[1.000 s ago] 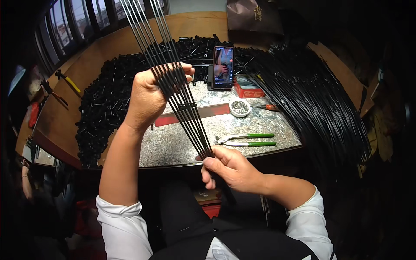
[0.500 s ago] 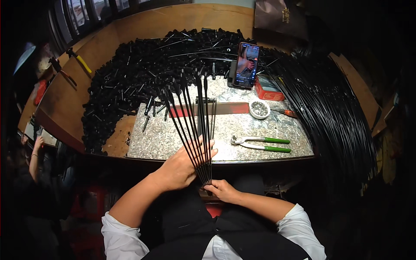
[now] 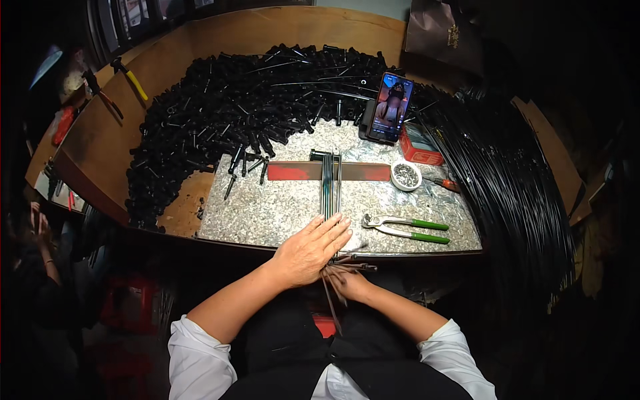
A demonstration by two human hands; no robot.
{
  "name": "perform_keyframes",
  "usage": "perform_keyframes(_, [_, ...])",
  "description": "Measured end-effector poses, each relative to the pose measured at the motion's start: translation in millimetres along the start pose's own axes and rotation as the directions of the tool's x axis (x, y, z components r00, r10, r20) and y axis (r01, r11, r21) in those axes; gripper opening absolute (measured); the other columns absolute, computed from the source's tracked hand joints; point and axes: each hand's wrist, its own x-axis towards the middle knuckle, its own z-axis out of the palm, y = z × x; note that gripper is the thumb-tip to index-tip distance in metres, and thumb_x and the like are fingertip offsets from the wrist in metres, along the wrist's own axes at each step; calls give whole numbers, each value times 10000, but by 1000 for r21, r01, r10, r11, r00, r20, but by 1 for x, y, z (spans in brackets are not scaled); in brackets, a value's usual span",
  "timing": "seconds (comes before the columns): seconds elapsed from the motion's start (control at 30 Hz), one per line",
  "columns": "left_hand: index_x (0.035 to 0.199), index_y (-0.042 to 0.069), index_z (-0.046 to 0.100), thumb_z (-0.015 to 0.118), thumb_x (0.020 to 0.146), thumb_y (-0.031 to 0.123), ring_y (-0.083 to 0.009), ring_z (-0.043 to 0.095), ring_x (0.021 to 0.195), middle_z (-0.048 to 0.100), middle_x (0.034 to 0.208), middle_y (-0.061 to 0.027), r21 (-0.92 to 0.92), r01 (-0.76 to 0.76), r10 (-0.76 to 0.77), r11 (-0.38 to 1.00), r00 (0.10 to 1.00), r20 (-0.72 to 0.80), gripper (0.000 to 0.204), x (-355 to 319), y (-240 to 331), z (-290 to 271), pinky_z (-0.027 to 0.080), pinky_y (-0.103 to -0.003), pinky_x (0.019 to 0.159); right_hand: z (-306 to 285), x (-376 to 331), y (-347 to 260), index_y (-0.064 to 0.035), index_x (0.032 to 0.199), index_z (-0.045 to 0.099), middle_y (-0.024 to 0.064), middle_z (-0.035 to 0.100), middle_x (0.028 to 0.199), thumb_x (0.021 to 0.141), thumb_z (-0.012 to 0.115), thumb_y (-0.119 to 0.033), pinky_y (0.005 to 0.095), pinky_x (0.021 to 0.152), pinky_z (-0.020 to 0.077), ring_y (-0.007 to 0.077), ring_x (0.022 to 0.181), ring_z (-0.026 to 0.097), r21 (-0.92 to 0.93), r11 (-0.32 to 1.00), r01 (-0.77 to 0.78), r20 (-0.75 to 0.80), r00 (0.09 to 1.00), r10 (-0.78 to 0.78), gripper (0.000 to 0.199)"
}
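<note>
My left hand point(image 3: 313, 250) lies flat at the table's front edge, its fingers stretched over several thin black rods point(image 3: 331, 183). These rods run away from me across the speckled board point(image 3: 247, 213) and over a red and dark strip point(image 3: 287, 172). Just below, at the edge, my right hand point(image 3: 353, 287) is closed around a bunch of rods whose ends fan out and blur with motion. The left hand and the rods partly hide its fingers. A short black tubular piece point(image 3: 320, 155) lies by the rods' far ends.
Green-handled pincers point(image 3: 407, 228) and a white cup of small metal bits point(image 3: 405, 175) lie to the right. Behind are a propped phone point(image 3: 392, 110), a red box point(image 3: 420, 148) and piled black parts point(image 3: 220, 100). Long rods point(image 3: 513, 173) hang over the right side.
The upright fan of black rods has swung down from over the board to the table's edge. My left hand has moved slightly right and flattened over the remaining rods.
</note>
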Motion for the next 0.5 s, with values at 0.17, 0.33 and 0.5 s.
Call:
perform_keyframes(0.17, [1345,20,412,629,774,514,-348,315,1344,379,1413,-179,84,99,-97,991,995,-31,786,3,-3,-3,288,-472,1080,-63,-22,-59,4,1085,577,282,607,979,862,603,-229,489,798,464,438,922,581,-74,988,137,38,990,-135,324])
perform_keyframes(0.33, [1361,-16,378,655,723,585,-353,283,1353,334,1433,-203,27,153,-153,988,988,25,919,7,-6,-13,271,-458,1094,-158,-34,-131,37,1106,609,241,652,950,886,598,-344,418,800,497,384,883,631,-115,986,120,470,881,-53,440])
perform_keyframes(0.5, [1322,-73,395,654,684,625,-344,311,1348,376,1409,-211,-20,91,-91,996,996,-21,980,-2,-13,-6,292,-442,1087,-239,-14,-153,-23,991,663,179,656,769,849,652,-231,360,658,498,307,680,645,-102,989,105,14,994,-105,251])
